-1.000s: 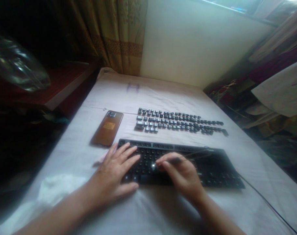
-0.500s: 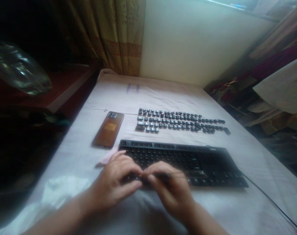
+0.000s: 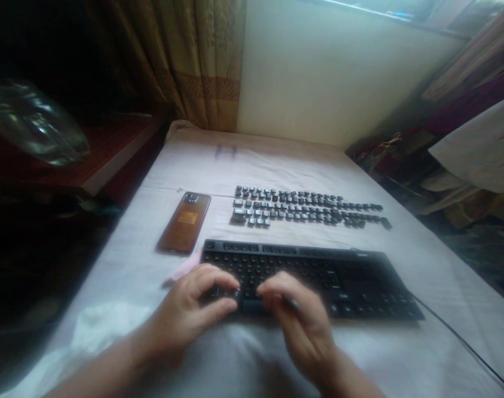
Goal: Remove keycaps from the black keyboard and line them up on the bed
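Observation:
A black keyboard point(image 3: 359, 282) lies in front of me, many of its key positions bare of caps. My left hand point(image 3: 193, 304) is at its lower left part, thumb and forefinger closed around a dark keycap point(image 3: 237, 293) near the front edge. My right hand point(image 3: 304, 315) is curled over the front middle of the keyboard. A thin dark tool point(image 3: 292, 302) shows within its fingers; blur hides its kind. Behind the keyboard, loose black keycaps point(image 3: 285, 213) lie in several rows.
A brown phone point(image 3: 185, 226) lies left of the loose keycaps. Pink cloth point(image 3: 183, 271) pokes out beside the keyboard, and white cloth point(image 3: 106, 326) lies near my left forearm. The keyboard's cable point(image 3: 455, 331) runs right. A wooden table point(image 3: 123, 149) bears a clear container point(image 3: 40, 124).
My right hand has moved right, away from my left fingertips, with the thin tool still in it. My left hand has stayed at the lower left keys.

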Action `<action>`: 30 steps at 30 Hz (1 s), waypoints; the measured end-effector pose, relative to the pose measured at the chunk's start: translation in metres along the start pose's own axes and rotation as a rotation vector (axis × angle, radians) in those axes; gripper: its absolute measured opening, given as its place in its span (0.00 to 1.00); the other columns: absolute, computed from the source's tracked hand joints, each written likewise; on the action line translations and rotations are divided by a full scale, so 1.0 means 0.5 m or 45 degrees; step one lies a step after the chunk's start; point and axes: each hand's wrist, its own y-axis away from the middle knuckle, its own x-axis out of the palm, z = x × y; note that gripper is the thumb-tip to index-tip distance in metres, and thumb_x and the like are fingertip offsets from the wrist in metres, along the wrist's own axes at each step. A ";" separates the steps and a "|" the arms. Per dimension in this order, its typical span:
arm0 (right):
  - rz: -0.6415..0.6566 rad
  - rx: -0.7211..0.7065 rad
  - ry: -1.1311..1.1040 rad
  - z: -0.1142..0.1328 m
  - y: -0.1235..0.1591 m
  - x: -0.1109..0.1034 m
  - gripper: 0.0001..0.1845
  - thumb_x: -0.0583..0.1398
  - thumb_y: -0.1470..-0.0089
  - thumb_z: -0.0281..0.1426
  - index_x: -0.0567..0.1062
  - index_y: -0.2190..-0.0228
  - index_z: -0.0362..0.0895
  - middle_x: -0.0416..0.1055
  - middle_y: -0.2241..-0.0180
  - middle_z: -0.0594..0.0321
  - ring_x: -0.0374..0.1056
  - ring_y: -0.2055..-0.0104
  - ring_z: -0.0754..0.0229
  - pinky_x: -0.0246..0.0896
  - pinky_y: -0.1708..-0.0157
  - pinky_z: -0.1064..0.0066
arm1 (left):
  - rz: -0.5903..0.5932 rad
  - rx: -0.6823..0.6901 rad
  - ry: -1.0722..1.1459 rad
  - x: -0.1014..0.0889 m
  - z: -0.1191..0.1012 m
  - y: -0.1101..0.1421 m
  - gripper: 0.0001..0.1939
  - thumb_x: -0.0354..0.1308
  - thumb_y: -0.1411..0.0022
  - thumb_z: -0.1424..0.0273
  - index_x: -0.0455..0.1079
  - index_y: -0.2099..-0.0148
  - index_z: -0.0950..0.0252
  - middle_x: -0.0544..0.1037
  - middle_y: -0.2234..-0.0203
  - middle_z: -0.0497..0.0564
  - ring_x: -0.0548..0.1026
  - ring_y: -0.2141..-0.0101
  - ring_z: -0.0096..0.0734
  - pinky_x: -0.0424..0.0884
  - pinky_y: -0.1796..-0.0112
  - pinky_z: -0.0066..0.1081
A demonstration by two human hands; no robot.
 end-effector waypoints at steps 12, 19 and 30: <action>0.182 -0.064 0.217 -0.019 -0.004 0.022 0.07 0.64 0.45 0.27 0.76 0.62 0.43 0.76 0.70 0.58 0.74 0.71 0.60 0.69 0.73 0.74 | -0.015 -0.078 0.049 0.004 0.001 0.005 0.04 0.64 0.39 0.67 0.75 0.61 0.59 0.80 0.68 0.47 0.78 0.66 0.33 0.75 0.62 0.31; 0.234 -0.018 0.268 -0.033 -0.036 -0.008 0.07 0.62 0.49 0.24 0.78 0.65 0.42 0.77 0.71 0.58 0.74 0.72 0.59 0.69 0.73 0.73 | -0.096 0.045 -0.061 0.007 0.015 0.009 0.11 0.64 0.40 0.64 0.74 0.54 0.54 0.81 0.63 0.47 0.80 0.62 0.35 0.77 0.61 0.30; 0.196 0.482 0.740 -0.216 -0.170 -0.128 0.08 0.64 0.51 0.26 0.82 0.66 0.45 0.80 0.69 0.60 0.74 0.71 0.59 0.68 0.68 0.70 | -0.211 0.301 -0.423 -0.005 0.051 0.005 0.18 0.61 0.37 0.69 0.67 0.45 0.52 0.81 0.55 0.49 0.80 0.54 0.38 0.78 0.53 0.36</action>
